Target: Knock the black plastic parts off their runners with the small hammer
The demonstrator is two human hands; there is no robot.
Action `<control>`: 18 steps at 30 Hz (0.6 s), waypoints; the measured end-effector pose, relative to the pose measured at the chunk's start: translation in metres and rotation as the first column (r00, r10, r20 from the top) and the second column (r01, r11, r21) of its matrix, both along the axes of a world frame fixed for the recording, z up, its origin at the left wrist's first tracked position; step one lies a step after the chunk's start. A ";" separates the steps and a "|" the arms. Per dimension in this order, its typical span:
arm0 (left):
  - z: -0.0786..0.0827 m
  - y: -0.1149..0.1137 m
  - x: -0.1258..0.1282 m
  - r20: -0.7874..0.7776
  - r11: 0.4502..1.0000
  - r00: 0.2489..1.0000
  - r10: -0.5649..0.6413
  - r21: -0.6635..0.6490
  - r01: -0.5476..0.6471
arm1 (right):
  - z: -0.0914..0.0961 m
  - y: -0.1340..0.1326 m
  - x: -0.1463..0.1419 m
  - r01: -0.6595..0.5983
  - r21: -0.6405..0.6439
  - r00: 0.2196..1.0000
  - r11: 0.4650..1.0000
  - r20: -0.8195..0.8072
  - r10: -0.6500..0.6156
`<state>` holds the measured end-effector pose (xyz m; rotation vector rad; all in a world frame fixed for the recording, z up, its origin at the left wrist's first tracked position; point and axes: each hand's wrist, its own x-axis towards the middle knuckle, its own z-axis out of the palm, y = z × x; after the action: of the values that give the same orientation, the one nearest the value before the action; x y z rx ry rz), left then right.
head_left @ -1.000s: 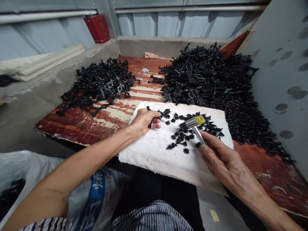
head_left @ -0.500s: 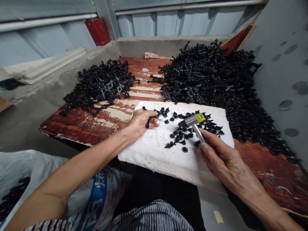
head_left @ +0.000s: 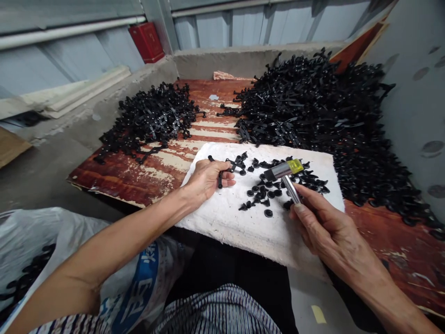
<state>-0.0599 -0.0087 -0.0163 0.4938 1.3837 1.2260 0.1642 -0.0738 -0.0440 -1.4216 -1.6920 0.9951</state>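
Note:
Between the thumb and fingers of my left hand [head_left: 209,180] is a black jointed plastic piece [head_left: 220,180], its arms sticking out on both sides of the grip. My right hand [head_left: 323,218] is wrapped round the handle of a small hammer [head_left: 282,171] with a metal neck, a dark face at one end and a yellow face at the other. The hammer head is over small black round-headed parts [head_left: 260,195] scattered on a white pad [head_left: 215,218]. Both hands are above this pad, left hand at its left side, right hand at its right.
A large heap of black parts [head_left: 306,102] covers the right of the worn red board [head_left: 215,116]. A smaller heap of jointed pieces [head_left: 156,111] lies at left. A plastic sack [head_left: 69,232] with black parts stands at lower left. A grey panel [head_left: 424,93] rises at right.
The view has shifted slightly, so the board and heaps sit a little differently. Both hands keep their grips, with little movement relative to the pad.

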 end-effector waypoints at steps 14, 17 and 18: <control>-0.001 0.001 0.001 -0.010 1.000 1.000 -0.023 -0.004 0.023 | 0.000 0.001 -0.001 0.006 -0.036 0.999 0.999 -0.043 -0.008; -0.002 0.002 0.001 -0.029 0.999 0.999 -0.036 0.000 0.037 | -0.001 0.001 -0.001 0.008 -0.031 0.999 0.999 -0.041 -0.009; -0.002 0.002 0.001 -0.034 0.999 0.999 -0.035 0.000 0.035 | -0.002 0.001 -0.001 0.009 -0.027 0.999 1.000 -0.037 -0.010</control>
<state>-0.0591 -0.0064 -0.0185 0.5390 1.3976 1.1946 0.1632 -0.0731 -0.0456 -1.4187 -1.6493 1.0360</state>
